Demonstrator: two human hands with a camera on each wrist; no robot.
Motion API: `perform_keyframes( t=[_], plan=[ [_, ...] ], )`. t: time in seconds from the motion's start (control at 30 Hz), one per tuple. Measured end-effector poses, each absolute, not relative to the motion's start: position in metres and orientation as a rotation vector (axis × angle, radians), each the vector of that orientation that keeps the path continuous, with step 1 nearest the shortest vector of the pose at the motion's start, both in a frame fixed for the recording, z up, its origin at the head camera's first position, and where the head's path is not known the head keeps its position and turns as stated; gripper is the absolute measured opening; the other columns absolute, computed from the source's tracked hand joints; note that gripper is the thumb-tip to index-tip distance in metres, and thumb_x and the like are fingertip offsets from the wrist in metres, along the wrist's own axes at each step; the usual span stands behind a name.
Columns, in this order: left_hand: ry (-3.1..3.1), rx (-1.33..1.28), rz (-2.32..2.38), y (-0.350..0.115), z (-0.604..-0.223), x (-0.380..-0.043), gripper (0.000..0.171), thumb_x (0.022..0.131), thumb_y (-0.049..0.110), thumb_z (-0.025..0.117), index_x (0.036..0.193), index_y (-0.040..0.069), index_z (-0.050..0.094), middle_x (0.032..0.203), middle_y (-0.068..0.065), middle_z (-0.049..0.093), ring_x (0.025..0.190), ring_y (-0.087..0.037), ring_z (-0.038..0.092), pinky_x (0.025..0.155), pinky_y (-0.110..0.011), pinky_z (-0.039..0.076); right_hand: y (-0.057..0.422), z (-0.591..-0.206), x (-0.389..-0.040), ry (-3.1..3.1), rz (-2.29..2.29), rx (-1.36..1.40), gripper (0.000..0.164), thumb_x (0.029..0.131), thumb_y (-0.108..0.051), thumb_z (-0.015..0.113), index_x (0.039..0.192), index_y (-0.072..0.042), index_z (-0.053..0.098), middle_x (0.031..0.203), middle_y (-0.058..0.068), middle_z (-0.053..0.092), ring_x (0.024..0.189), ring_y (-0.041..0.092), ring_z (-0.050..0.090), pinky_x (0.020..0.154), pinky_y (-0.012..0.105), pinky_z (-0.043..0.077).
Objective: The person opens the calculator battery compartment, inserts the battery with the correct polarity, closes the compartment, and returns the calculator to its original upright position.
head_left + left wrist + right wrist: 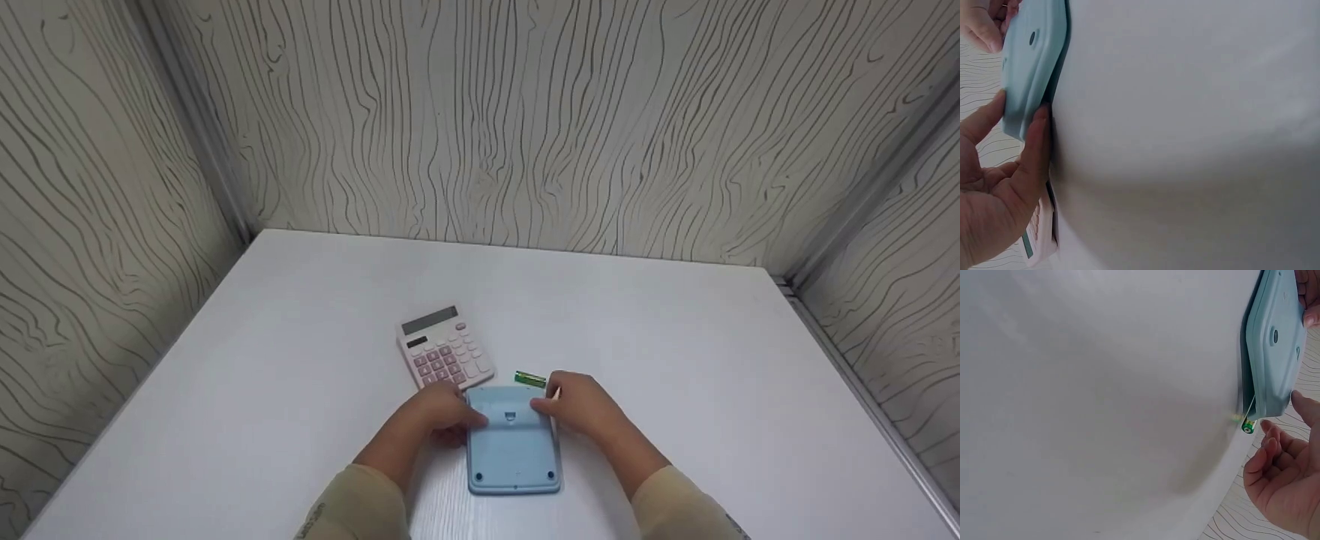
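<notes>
A light blue calculator (516, 454) lies back side up in front of the person, its battery cover and small dark feet showing. The left hand (447, 411) grips its left side, thumb on the back and fingers at the edge underneath, as the left wrist view shows. At the upper right corner, the right hand (581, 401) pinches the calculator, thumb on the back and the other fingers curled beside the edge. A green battery (530, 379) lies just beyond the top edge, close to the right fingers. The calculator's keys and display are hidden.
A pink and white calculator (444, 349) lies face up behind the left hand, tilted on the white table (637, 322). Panels with a wood-line pattern (480, 127) enclose the table at the back and both sides.
</notes>
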State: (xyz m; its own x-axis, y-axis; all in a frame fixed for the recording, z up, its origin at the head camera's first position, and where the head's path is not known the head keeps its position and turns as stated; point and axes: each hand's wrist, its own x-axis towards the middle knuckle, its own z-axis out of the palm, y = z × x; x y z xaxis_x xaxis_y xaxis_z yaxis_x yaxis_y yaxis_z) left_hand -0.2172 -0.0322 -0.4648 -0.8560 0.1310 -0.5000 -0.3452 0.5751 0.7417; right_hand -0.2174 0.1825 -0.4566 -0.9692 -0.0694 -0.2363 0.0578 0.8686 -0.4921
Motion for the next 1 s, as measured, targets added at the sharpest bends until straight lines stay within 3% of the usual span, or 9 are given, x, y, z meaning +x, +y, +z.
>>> perform_keyframes(
  t=[0.2,0.43,0.6,0.8,1.0],
  plan=[
    [2.302,-0.169,1.218,-0.033,-0.466,-0.218,0.033,0.068,0.027,0.078,0.087,0.006,0.06,0.072,-0.008,0.064,0.064,-0.022,0.062,0.059,-0.032,0.05,0.176,-0.453,-0.218,2.843,-0.746,-0.17,0.025,0.079,-0.028,0.07,0.097,-0.014,0.06,0.081,-0.001,0.054,0.075,0.015,0.051,0.066,0.029,0.047],
    [2.286,-0.185,1.204,-0.033,-0.465,-0.219,0.035,0.069,0.027,0.078,0.091,0.006,0.059,0.074,-0.008,0.064,0.065,-0.022,0.061,0.06,-0.031,0.05,0.166,-0.453,-0.213,2.835,-0.654,-0.435,0.029,0.08,-0.029,0.069,0.104,-0.015,0.061,0.096,-0.003,0.056,0.092,0.015,0.054,0.085,0.036,0.047],
    [2.282,-0.168,1.2,-0.033,-0.464,-0.22,0.035,0.07,0.026,0.077,0.092,0.005,0.059,0.073,-0.009,0.064,0.065,-0.022,0.062,0.059,-0.032,0.051,0.158,-0.456,-0.21,2.864,-0.562,-0.49,0.034,0.082,-0.029,0.067,0.112,-0.012,0.062,0.113,0.002,0.059,0.111,0.023,0.052,0.096,0.042,0.04],
    [2.288,-0.159,1.188,-0.033,-0.463,-0.22,0.034,0.07,0.027,0.077,0.09,0.005,0.06,0.074,-0.009,0.064,0.065,-0.022,0.061,0.059,-0.031,0.05,0.152,-0.456,-0.208,2.879,-0.489,-0.496,0.034,0.083,-0.03,0.065,0.113,-0.012,0.063,0.118,0.004,0.06,0.119,0.026,0.048,0.098,0.044,0.038],
    [2.306,-0.134,1.164,-0.033,-0.465,-0.22,0.03,0.07,0.028,0.076,0.084,0.006,0.061,0.07,-0.007,0.065,0.062,-0.02,0.062,0.057,-0.03,0.05,0.149,-0.457,-0.205,2.944,-0.22,-0.699,0.029,0.087,-0.029,0.061,0.111,-0.013,0.063,0.112,0.001,0.059,0.113,0.02,0.052,0.095,0.036,0.042]
  ],
)
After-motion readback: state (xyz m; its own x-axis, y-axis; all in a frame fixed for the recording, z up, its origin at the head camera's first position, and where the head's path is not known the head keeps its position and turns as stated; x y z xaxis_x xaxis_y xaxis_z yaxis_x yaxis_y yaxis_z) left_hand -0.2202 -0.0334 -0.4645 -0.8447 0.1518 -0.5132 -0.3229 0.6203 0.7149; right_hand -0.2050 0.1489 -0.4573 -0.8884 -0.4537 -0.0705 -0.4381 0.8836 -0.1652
